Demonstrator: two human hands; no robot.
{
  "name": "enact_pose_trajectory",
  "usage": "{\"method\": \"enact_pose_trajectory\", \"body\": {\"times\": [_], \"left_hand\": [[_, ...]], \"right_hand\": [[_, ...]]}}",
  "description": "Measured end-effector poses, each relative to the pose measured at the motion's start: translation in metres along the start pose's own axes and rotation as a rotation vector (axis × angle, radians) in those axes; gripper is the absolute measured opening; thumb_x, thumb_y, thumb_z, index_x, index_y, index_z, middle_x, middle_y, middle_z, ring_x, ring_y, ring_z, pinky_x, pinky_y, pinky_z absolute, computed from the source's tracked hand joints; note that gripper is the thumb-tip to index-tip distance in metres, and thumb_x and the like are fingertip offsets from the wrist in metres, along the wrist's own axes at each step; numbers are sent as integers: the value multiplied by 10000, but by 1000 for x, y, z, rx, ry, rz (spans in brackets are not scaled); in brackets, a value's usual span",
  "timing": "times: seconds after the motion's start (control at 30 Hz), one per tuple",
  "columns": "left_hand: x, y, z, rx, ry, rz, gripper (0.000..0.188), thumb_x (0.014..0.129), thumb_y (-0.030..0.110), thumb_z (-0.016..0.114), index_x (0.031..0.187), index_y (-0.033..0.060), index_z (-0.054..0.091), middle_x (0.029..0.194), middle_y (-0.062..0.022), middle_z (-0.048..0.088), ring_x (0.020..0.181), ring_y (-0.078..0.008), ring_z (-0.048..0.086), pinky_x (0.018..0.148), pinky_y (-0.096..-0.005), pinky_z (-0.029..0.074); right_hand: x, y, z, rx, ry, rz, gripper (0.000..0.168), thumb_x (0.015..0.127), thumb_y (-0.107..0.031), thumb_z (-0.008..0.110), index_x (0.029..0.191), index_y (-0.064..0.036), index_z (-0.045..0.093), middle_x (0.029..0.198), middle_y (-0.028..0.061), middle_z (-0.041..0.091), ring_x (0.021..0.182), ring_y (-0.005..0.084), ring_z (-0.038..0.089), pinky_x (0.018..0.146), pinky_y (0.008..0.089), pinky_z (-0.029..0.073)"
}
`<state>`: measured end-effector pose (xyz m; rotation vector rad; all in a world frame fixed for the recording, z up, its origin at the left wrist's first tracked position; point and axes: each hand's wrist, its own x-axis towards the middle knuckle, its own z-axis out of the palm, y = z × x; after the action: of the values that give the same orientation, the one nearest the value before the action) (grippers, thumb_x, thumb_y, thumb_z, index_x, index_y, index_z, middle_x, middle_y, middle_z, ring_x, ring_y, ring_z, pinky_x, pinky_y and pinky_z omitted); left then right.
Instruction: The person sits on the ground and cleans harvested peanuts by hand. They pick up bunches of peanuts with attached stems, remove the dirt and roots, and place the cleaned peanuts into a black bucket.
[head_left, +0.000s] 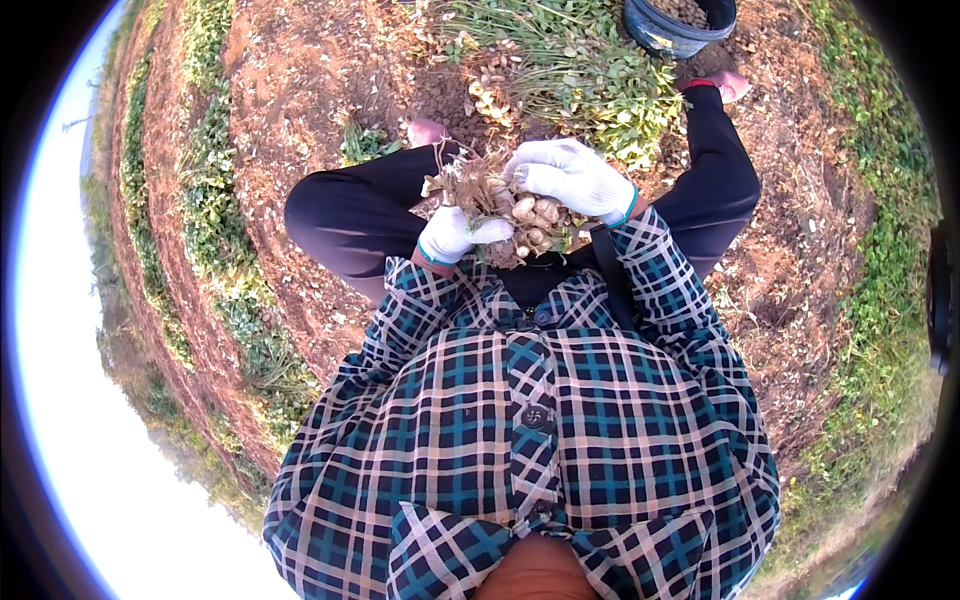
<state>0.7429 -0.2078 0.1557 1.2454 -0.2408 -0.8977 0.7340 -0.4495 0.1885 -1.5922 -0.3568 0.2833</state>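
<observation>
Above my lap, both hands wear white knit gloves with teal cuffs. My left hand (450, 236) is closed around a bunch of uprooted peanut plants (480, 180), its thumb lying across the stems. Dry, tangled roots stick up from the bunch. Pale peanut pods (536, 214) hang in a cluster on the side towards my right hand (574, 180). That hand's curled fingers grip the top of the bunch, just above the pods; its fingertips are partly hidden among the roots.
Beyond my hands lies a heap of leafy peanut plants (555, 67), with loose peanuts (487, 97) beside it. A dark bucket (664, 37) holding peanuts stands at the far right, near my right foot (727, 86). Green crop rows (206, 180) run along the left.
</observation>
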Motion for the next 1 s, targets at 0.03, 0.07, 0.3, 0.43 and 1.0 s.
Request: {"method": "enact_pose_trajectory", "body": {"times": [0.03, 0.07, 0.3, 0.43, 1.0], "left_hand": [[-6, -9, -8, -44, 2, 4, 596, 718, 54, 795, 1249, 30, 524, 1142, -58, 611, 1030, -179, 585, 873, -341, 501], [-9, -8, -7, -157, -16, 0, 595, 711, 52, 797, 1239, 26, 524, 1161, -73, 602, 1052, -197, 584, 886, -346, 506], [-16, 10, -10, -244, -6, 165, 668, 656, 84, 847, 1228, 12, 509, 1153, -75, 595, 1060, -196, 572, 939, -377, 465], [-15, -21, -48, -455, -64, -145, 623, 684, 77, 805, 1223, -13, 505, 1158, -133, 588, 1058, -248, 587, 889, -403, 502], [-22, -6, -12, -593, -59, -25, 469, 774, 171, 736, 1161, -6, 539, 1120, -152, 602, 996, -269, 615, 845, -397, 539]], "right_hand": [[-1, 0, 4, 200, 65, 56, 342, 932, -317, 500, 1001, -12, 637, 846, 63, 647, 786, 140, 593, 701, 258, 463], [-5, 1, 10, 406, 133, 116, 356, 947, -328, 467, 979, -15, 633, 802, 54, 630, 727, 123, 574, 650, 239, 447], [-26, 50, 30, 1351, 328, 221, 523, 991, -483, 349, 1004, -8, 567, 958, 109, 617, 636, 115, 546, 536, 218, 420], [-25, 34, 24, 1021, 190, 113, 443, 931, -394, 504, 1200, -43, 533, 1129, 143, 605, 750, 114, 594, 547, 217, 441], [-14, -15, 64, 1038, 197, 260, 346, 964, -293, 431, 1041, -6, 608, 597, 11, 505, 461, 82, 426, 454, 211, 341]]}}
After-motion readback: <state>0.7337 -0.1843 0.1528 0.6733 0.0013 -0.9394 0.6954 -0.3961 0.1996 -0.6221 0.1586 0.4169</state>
